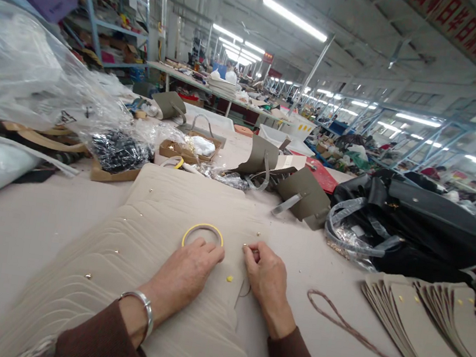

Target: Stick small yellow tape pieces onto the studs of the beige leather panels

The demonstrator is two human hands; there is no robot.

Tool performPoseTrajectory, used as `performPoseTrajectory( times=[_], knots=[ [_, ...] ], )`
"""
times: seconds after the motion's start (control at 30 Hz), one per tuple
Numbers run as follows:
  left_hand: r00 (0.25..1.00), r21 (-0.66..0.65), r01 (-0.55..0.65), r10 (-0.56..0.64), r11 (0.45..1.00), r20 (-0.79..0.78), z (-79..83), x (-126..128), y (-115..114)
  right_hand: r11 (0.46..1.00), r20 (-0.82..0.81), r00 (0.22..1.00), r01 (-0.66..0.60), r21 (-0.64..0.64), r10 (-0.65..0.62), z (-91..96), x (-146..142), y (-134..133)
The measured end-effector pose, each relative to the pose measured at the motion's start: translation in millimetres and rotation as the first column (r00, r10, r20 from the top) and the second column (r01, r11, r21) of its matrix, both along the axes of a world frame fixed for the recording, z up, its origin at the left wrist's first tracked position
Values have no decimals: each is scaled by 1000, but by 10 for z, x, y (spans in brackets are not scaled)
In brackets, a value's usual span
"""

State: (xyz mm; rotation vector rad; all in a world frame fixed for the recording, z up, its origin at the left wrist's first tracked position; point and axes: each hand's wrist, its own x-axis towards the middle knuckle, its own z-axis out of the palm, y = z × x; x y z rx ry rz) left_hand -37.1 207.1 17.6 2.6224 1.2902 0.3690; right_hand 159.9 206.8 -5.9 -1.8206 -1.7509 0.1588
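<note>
Showing, in the single head view, a person's two bare hands on the top of a fanned stack of beige leather panels (182, 200) lying on a pale workbench (5, 222). The left hand (180, 271), with a silver bangle (143, 313) at the wrist, rests palm down with its fingers curled. It sits against the lower edge of a thin ring of yellow tape (205, 225), and no held object shows. The right hand (265, 283) is partly closed at the panel's surface, its fingertips (249, 252) drawn together beside a small gold stud (245, 246). A dark thread (242, 294) hangs below it, but whether the fingers grip anything cannot be told.

Progress: several gold studs already sit on the stacked panels, and yellow scraps (229, 278) lie on them. Many panels remain fanned beneath. More taupe panels (429, 329) lie fanned at right, beyond a loose brown cord (335, 322). Farther off are olive leather pieces (259, 156), a black bag (427, 217), and a clear plastic bag of black items (120, 152) beside a cardboard tray (175, 151).
</note>
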Motion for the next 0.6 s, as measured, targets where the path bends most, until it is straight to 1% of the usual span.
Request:
performPoseTrajectory(
  times=[0.07,0.1,0.17,0.2,0.27,0.33,0.4,0.47,0.53,0.6],
  knots=[
    [999,-20,35,-34,999,10,-14,-10,-24,999,-28,1000,14,39,-13,5,20,15],
    [998,-32,56,-55,998,27,-23,-18,-40,998,-61,998,-1,57,4,16,31,11],
    [990,-37,98,-93,995,103,-45,-34,-68,995,-176,982,-47,84,61,58,46,-19],
    [981,-25,114,-109,993,159,-56,-41,-77,994,-254,962,-80,79,97,87,47,-43],
    [952,20,138,-138,990,272,-76,-48,-82,984,-412,894,-177,28,173,156,32,-100],
    [931,56,148,-158,987,330,-90,-47,-77,951,-501,823,-308,3,268,226,-4,-158],
    [929,76,139,-157,987,336,-97,-40,-72,906,-486,783,-420,48,388,282,-54,-202],
    [932,84,122,-143,989,334,-100,-32,-75,864,-406,770,-489,117,491,312,-106,-227],
    [933,75,108,-127,991,336,-105,-25,-87,839,-321,776,-519,164,543,311,-149,-236],
    [940,47,98,-108,994,324,-110,-21,-99,826,-242,791,-526,200,562,283,-180,-236]
  ],
)
